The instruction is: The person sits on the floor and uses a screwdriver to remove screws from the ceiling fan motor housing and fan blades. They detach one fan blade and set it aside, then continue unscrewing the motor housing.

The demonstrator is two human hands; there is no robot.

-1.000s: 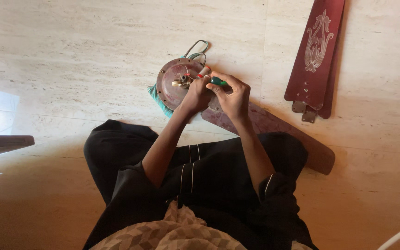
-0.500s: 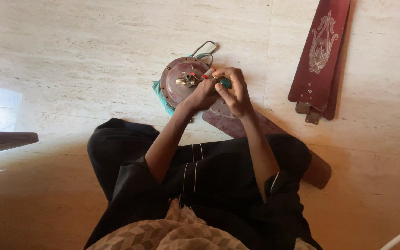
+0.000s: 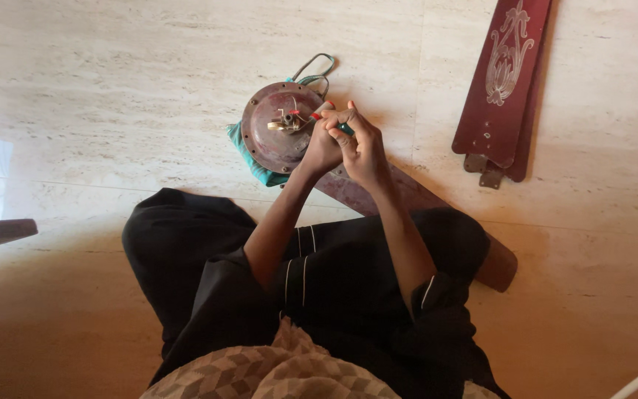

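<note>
Both hands [image 3: 341,140] gripping green-handled screwdriver [image 3: 344,128], shaft angled up-left toward fan motor [image 3: 275,137]

Both hands at fan motor housing [image 3: 278,137], green-handled tool [image 3: 345,129], floor [image 3: 112,89]

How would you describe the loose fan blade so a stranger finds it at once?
Start at the round motor housing on the pale stone floor, then look far right. The blade lies apart near the top edge. Unlike the plain blade beside the knee, it bears a pale floral ornament.
</note>
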